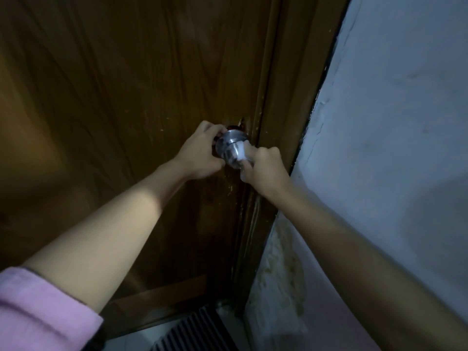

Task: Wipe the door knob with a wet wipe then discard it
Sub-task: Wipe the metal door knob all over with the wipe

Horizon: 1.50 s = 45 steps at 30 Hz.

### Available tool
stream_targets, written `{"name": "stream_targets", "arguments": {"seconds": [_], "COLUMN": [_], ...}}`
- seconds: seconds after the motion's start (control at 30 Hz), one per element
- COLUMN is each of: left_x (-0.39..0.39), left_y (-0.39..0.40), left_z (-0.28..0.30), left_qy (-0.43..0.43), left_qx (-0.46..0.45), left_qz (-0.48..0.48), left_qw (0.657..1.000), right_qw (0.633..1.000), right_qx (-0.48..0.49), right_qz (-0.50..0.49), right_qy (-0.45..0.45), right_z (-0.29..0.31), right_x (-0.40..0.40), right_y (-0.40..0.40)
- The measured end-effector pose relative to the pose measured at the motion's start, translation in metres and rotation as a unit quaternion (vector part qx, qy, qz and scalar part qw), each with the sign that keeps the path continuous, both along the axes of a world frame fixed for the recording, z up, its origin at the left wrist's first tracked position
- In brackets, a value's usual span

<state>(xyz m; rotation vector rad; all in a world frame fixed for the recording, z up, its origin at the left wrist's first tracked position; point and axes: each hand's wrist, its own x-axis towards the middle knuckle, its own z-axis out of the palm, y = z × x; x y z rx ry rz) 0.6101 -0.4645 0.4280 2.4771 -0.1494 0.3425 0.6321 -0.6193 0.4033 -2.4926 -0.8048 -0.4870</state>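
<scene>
A round silver door knob point(231, 145) sticks out of the brown wooden door point(121, 97) near its right edge. My left hand point(200, 154) wraps the knob's left side, fingers curled behind it against the door. My right hand point(263, 171) holds a white wet wipe point(241, 152) and presses it onto the knob's right front. Most of the wipe is hidden inside my fingers.
The wooden door frame point(286, 122) runs just right of the knob, and a pale blue wall point(392, 148) with stained, flaking paint low down stands beyond it. A dark slatted mat point(195, 333) lies on the floor at the door's foot. The light is dim.
</scene>
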Motion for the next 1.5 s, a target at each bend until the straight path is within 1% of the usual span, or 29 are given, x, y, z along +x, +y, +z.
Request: {"name": "stream_targets", "arguments": {"seconds": [0.03,0.1,0.17,0.23,0.27,0.3,0.37,0.47,0.5,0.57,0.67,0.73,0.8,0.83,0.87,0.9,0.93,1.0,1.03,1.07,1.1,1.13,1.17,1.27,1.3,1.33,1.43,1.47,1.5], "left_x": [0.000,0.000,0.000,0.000,0.000,0.000,0.001,0.001,0.000,0.000,-0.001,-0.001,-0.001,-0.002,-0.002,-0.001,-0.002,-0.003,-0.004,-0.007,-0.010,-0.014,-0.019,-0.039,-0.045,-0.050,-0.059,-0.060,-0.060], "left_y": [0.000,0.000,0.000,0.000,0.000,0.001,0.001,0.000,0.000,0.000,0.000,-0.001,-0.002,-0.002,-0.002,-0.002,-0.003,-0.002,0.000,0.003,0.006,0.008,0.010,0.007,0.004,0.002,-0.006,-0.008,-0.010], "left_z": [-0.001,-0.001,-0.002,-0.001,-0.001,-0.001,-0.001,-0.001,-0.001,0.000,0.000,0.000,0.001,0.002,0.002,0.001,0.001,0.002,0.002,0.003,0.002,0.000,-0.004,-0.022,-0.027,-0.031,-0.037,-0.038,-0.039], "left_qy": [0.001,0.003,0.001,0.001,0.001,-0.001,-0.005,-0.002,0.001,0.003,0.002,0.000,0.000,0.000,0.000,0.000,0.001,0.007,0.016,0.028,0.038,0.040,0.026,-0.070,-0.087,-0.091,-0.086,-0.093,-0.104], "left_qx": [-0.002,-0.005,-0.007,-0.008,-0.008,-0.008,-0.010,-0.009,-0.008,-0.007,-0.007,-0.011,-0.015,-0.016,-0.017,-0.022,-0.029,-0.039,-0.045,-0.055,-0.072,-0.096,-0.121,-0.198,-0.219,-0.235,-0.258,-0.255,-0.251], "left_qz": [0.000,0.000,-0.001,0.002,0.002,0.002,0.000,-0.003,-0.004,-0.005,-0.006,-0.004,-0.002,0.000,0.002,0.003,0.003,-0.005,-0.012,-0.021,-0.028,-0.030,-0.024,0.025,0.031,0.024,-0.030,-0.039,-0.044], "left_qw": [1.000,1.000,1.000,1.000,1.000,1.000,1.000,1.000,1.000,1.000,1.000,1.000,1.000,1.000,1.000,1.000,1.000,0.999,0.999,0.998,0.996,0.994,0.992,0.977,0.971,0.967,0.962,0.962,0.961], "right_qw": [0.999,0.994,0.996,1.000,1.000,1.000,0.998,0.992,0.991,0.993,0.994,0.978,0.944,0.916,0.874,0.821,0.759,0.639,0.592,0.559,0.549,0.565,0.600,0.745,0.786,0.813,0.858,0.864,0.863], "right_qx": [-0.010,-0.017,-0.004,0.013,0.017,0.021,0.024,0.008,0.002,0.020,0.079,0.148,0.249,0.304,0.367,0.430,0.488,0.577,0.605,0.619,0.619,0.603,0.576,0.431,0.383,0.354,0.350,0.355,0.362], "right_qz": [0.016,0.053,0.053,0.019,-0.001,-0.016,-0.012,0.051,0.071,0.088,0.043,0.022,0.022,0.016,0.010,0.006,0.009,0.023,0.036,0.051,0.063,0.068,0.067,0.085,0.095,0.103,0.104,0.092,0.082], "right_qy": [-0.046,-0.090,-0.069,-0.007,0.001,-0.009,-0.065,-0.117,-0.114,-0.074,0.062,0.143,0.217,0.263,0.317,0.377,0.432,0.508,0.532,0.549,0.558,0.559,0.551,0.502,0.477,0.451,0.362,0.345,0.343], "right_z": [-0.003,-0.008,-0.003,0.000,-0.001,-0.002,-0.007,-0.013,-0.012,-0.005,-0.001,-0.001,-0.004,-0.006,-0.007,-0.008,-0.008,-0.008,-0.007,-0.007,-0.007,-0.007,-0.007,-0.007,-0.008,-0.009,-0.009,-0.008,-0.006], "right_x": [-0.002,-0.003,-0.002,0.002,0.003,0.003,-0.001,0.002,0.004,0.003,0.004,0.004,-0.001,-0.003,-0.006,-0.007,-0.010,-0.014,-0.017,-0.019,-0.022,-0.024,-0.026,-0.036,-0.039,-0.043,-0.047,-0.047,-0.047], "right_y": [0.002,0.004,0.005,0.004,0.003,0.002,0.002,0.000,0.000,0.003,0.004,0.004,0.005,0.006,0.008,0.011,0.012,0.014,0.013,0.011,0.008,0.003,-0.002,-0.014,-0.015,-0.014,-0.007,-0.004,-0.002]}}
